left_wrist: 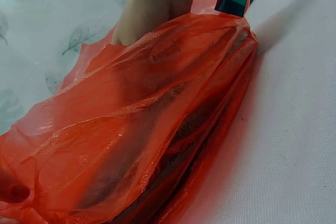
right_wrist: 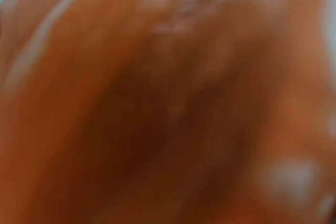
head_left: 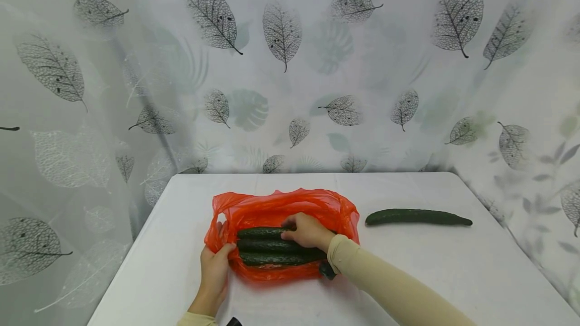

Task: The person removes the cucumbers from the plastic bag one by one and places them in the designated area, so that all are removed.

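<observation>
A translucent red plastic bag [head_left: 281, 208] lies wide-mouthed on the table, with three dark green cucumbers [head_left: 272, 258] side by side in it. At the bag's left end, my left hand [head_left: 213, 270] holds the film between thumb and fingers, some fingers behind the plastic. My right hand [head_left: 310, 231] reaches into the bag from the right and grips the farthest cucumber [head_left: 258, 233], thumb on its near side. In the left wrist view the bag [left_wrist: 105, 124] covers most of the picture, with the right forearm above it. The right wrist view is blurred orange-brown.
Another cucumber [head_left: 417, 217] lies on the white table [head_left: 408, 265] to the right of the bag. Behind the table hangs a pale curtain [head_left: 312, 79] printed with leaves. A dark wrist camera [head_left: 327, 269] sits at the bag's lower right edge.
</observation>
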{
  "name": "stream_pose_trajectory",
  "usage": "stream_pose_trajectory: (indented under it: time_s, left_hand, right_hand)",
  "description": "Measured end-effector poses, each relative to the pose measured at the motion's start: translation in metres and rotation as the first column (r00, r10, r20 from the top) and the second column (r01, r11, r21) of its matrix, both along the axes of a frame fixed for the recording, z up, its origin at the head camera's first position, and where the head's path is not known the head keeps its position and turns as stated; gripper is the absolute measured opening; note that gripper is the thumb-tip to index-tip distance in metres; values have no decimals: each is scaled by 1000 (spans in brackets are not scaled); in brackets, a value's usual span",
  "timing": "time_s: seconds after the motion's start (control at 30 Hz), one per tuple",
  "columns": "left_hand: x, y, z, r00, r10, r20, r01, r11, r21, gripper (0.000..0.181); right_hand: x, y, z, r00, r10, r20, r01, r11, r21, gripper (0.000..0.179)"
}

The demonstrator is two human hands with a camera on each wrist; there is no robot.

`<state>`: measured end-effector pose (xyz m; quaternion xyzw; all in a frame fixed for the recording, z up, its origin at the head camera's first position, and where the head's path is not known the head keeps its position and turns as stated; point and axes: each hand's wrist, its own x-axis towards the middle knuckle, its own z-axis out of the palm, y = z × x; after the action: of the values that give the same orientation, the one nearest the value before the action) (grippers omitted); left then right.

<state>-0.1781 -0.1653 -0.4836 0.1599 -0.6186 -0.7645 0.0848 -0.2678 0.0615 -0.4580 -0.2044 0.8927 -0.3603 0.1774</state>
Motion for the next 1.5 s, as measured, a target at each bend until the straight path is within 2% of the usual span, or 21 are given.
stream_pose_trajectory:
  time_s: [0.2, 0.5, 0.83, 1.1, 1.5]
  left_hand:
    - [0, 0, 1, 1000, 0, 8, 0, 1000, -5, 69]
    - [1, -1, 1, 1000, -3, 1, 3, 1000, -2, 70]
    - [0, -1, 0, 1000, -9, -10, 9, 1000, 8, 71]
    - [0, -1, 1, 1000, -12, -9, 12, 1000, 12, 71]
    - [0, -1, 1, 1000, -12, -17, 12, 1000, 24, 69]
  right_hand:
    - [0, -1, -3, 999, -7, -44, 8, 999, 36, 36]
    - [1, -1, -8, 990, 36, -139, -24, 996, 89, 31]
    - [0, 0, -11, 979, 60, -194, -40, 993, 109, 29]
    - [-1, 4, -10, 984, 49, -169, -36, 996, 80, 31]
    - [-5, 14, -7, 998, 38, -45, -40, 998, -52, 31]
